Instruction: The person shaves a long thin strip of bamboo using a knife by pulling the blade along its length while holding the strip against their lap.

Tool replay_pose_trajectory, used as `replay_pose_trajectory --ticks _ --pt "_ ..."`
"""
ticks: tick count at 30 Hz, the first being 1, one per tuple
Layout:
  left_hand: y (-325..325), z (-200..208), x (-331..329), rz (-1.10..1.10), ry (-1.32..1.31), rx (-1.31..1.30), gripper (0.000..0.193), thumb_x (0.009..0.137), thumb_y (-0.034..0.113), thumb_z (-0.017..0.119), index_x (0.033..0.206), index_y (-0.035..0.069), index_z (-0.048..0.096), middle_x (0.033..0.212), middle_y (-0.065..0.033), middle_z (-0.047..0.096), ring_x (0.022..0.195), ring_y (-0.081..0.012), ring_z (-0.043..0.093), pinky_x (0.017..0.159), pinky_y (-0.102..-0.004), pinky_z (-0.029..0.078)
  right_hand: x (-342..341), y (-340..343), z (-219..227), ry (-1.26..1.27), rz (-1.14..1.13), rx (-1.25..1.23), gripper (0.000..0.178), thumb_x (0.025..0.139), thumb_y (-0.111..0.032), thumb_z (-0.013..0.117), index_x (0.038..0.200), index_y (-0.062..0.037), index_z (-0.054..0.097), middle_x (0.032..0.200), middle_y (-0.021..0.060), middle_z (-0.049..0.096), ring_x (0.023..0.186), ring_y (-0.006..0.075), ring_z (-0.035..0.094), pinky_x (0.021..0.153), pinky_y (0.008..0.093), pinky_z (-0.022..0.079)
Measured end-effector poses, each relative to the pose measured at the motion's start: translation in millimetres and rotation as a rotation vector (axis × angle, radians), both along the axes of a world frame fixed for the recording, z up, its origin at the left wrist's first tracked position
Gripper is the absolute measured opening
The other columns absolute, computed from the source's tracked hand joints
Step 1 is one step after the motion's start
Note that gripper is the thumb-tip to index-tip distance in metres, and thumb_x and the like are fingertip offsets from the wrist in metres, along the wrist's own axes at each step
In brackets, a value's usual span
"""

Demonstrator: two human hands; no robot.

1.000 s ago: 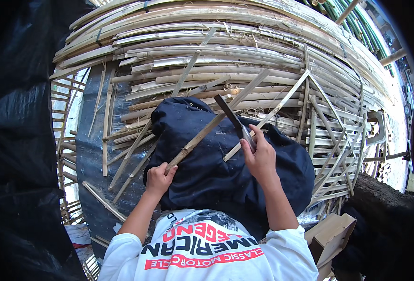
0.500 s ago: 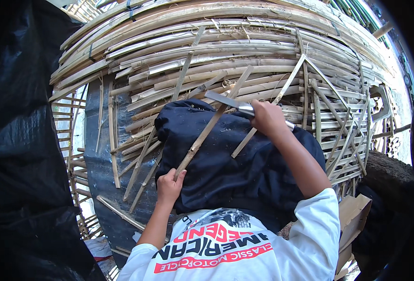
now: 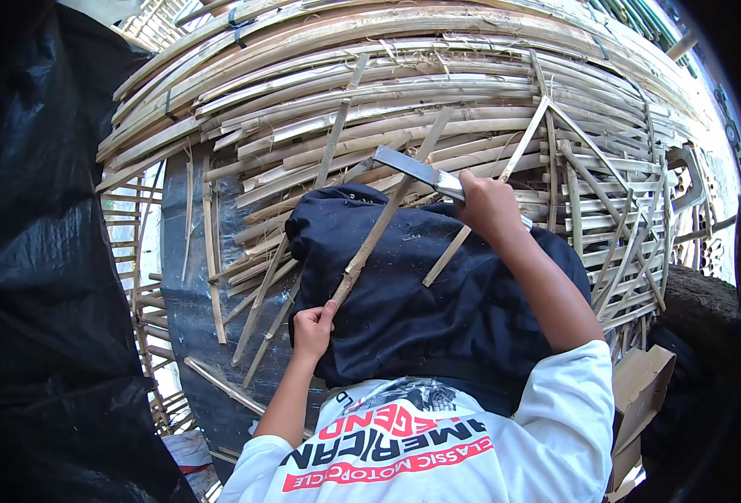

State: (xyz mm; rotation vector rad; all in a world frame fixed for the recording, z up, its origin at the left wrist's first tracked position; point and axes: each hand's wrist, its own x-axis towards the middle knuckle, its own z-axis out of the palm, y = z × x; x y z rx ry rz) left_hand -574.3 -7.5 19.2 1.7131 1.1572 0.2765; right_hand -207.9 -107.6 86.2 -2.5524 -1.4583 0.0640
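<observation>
My left hand [image 3: 313, 329] is closed around the near end of a bamboo strip [image 3: 370, 243]. The strip slants up and away to the right, over the dark cloth [image 3: 437, 310] on my lap and onto the bamboo behind. In my right hand [image 3: 488, 205] is the handle of a knife with a broad, straight metal blade [image 3: 408, 166]. Its blade points left and lies across the strip's upper part; whether the edge touches it I cannot tell. Another pale strip [image 3: 450, 251] rests on the cloth beneath my right hand.
Long split bamboo strips [image 3: 404, 80] are piled across the far side. At the right, a slatted bamboo lattice [image 3: 613, 235] stands beside a log [image 3: 702, 298] and a cardboard box [image 3: 639, 386]. Black sheeting [image 3: 43, 251] hangs at the left. Loose strips [image 3: 213, 251] lie on a dark sheet.
The knife blade has moved slightly up along the bamboo strip, away from me. Both hands keep their hold, and the whole view has shifted a little.
</observation>
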Motion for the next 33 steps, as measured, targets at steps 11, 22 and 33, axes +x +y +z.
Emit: replay_pose_trajectory --ticks 11,22,33 --pt "3.8 2.7 -0.4 0.045 0.029 -0.209 0.061 0.089 0.048 0.064 0.054 -0.002 0.061 0.043 -0.0001 0.048 0.042 -0.0076 0.046 0.044 -0.0252 0.032 1.7 -4.1 -22.5 -0.047 0.022 -0.027 0.024 0.068 -0.013 0.069 0.085 -0.0060 0.052 0.071 0.0157 0.066 0.070 0.0337 0.068 0.062 0.0431 0.054" --pt "2.3 5.8 0.3 0.115 0.027 -0.279 0.064 0.088 0.052 0.064 0.053 -0.001 0.057 0.040 -0.0007 0.044 0.030 -0.0088 0.041 0.032 -0.0244 0.028 -17.2 9.6 -12.9 -0.045 0.142 0.079 0.014 0.074 -0.005 0.057 0.088 -0.0055 0.054 0.066 0.0166 0.065 0.062 0.0330 0.068 0.058 0.0442 0.054" --pt "8.5 -3.8 -5.8 0.045 0.082 -0.150 0.066 0.084 0.056 0.067 0.054 -0.002 0.061 0.045 -0.0040 0.052 0.043 -0.0109 0.052 0.045 -0.0256 0.039 -2.6 9.7 3.9 -0.151 0.271 -0.072 0.013 0.076 -0.005 0.059 0.087 -0.0067 0.051 0.063 0.0154 0.064 0.063 0.0339 0.068 0.055 0.0443 0.053"
